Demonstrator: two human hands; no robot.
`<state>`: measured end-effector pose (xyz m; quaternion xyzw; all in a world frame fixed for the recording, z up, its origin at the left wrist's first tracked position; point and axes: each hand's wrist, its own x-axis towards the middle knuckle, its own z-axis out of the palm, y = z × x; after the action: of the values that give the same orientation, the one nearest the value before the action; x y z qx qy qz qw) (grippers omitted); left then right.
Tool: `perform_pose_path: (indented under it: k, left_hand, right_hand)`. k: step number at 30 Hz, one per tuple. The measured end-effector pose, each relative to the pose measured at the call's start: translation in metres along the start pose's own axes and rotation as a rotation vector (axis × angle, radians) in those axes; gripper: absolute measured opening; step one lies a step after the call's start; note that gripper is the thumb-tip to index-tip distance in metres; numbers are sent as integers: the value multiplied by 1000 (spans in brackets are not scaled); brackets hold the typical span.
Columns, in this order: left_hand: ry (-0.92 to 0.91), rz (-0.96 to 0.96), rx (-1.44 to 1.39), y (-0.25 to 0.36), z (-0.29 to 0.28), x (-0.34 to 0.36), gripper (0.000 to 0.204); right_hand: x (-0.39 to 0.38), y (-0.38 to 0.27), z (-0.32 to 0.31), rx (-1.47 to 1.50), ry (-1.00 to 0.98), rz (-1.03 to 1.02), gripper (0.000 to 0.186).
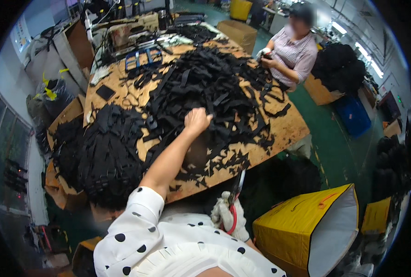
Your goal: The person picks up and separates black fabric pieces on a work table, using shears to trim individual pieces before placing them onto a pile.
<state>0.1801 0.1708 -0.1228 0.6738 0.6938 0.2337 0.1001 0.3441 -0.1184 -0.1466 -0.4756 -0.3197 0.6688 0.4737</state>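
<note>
A large heap of black fabric strips (pixel 201 78) covers the middle of the wooden table (pixel 286 131). My left hand (pixel 197 121), bare, reaches over the near side of this heap with its fingers curled closed. Whatever is in those fingers is hidden by the back of the hand. Low by the table's near edge, my right hand (pixel 226 213) wears a white glove and is closed around scissors (pixel 233 210) with red handles. Their blades point up toward the table edge, where small black scraps (pixel 224 161) lie scattered.
Another pile of black strips (pixel 113 147) hangs over the table's left side. A yellow bag (pixel 284 226) with a pale lining stands at the near right. Across the table's far right corner, a person (pixel 295 53) in a striped shirt handles something. A blue tool (pixel 143 59) lies at the back.
</note>
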Motion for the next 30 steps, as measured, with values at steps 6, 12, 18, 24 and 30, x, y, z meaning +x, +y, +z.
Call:
perform_pose_path:
  k: [6,12,18,24,30]
  left_hand:
    - [-63,-99,32,-12,41,-6,32]
    - [-41,-191,-247,-31,16,-20,32]
    - [11,-81,-777,-51,-41,-64,27]
    - [-344,-36,-920,-12,-72,-127,15]
    - [-496,-62,-1076,0,-60,-153,16]
  right_hand:
    - [-3,3,-9,-5,3,19,25]
    - [-2,3,-7,79,-12,85,36]
    - [1,3,-2,349,-116,96,35]
    - [36,7,-27,635,-236,196,37]
    - [26,-21,-3,-260,-176,-154,51]
